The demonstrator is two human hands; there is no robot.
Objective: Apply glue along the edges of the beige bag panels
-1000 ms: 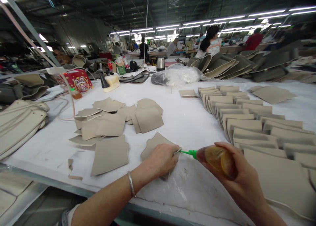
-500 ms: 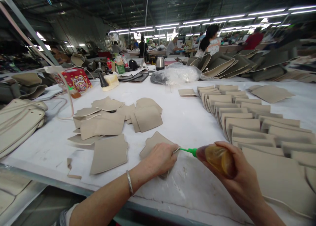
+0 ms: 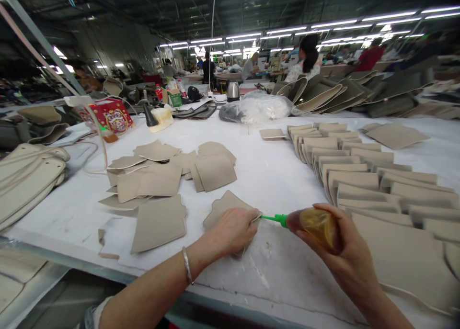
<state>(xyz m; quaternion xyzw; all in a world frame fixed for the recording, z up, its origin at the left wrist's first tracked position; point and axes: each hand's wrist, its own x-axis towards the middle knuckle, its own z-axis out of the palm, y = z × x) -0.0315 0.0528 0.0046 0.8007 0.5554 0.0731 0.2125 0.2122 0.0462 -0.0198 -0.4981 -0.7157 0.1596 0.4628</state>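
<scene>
My left hand (image 3: 233, 231) is closed on a beige leather piece (image 3: 226, 203), gripping its right edge; the hand covers much of the piece. In my right hand (image 3: 343, 252) lies a squeeze bottle (image 3: 318, 227) of amber liquid, tipped sideways. Its narrow green nozzle (image 3: 275, 219) points left, with the tip at the edge of the piece by my left fingertips. Whether liquid is coming out is too small to tell. Left of my left hand, a single flat leather piece (image 3: 160, 223) lies in front of a loose pile of leather pieces (image 3: 154, 178).
Overlapping rows of folded leather pieces (image 3: 355, 183) fill the right side of the white table (image 3: 266, 171). A plastic bag (image 3: 264, 107), a kettle (image 3: 233, 91) and a red box (image 3: 113, 116) stand at the back. Larger panels (image 3: 28, 180) are stacked at left. People work farther off.
My hands and the bottle stay almost in place, with the nozzle tip still at the piece's edge. In the background, a person has turned their head.
</scene>
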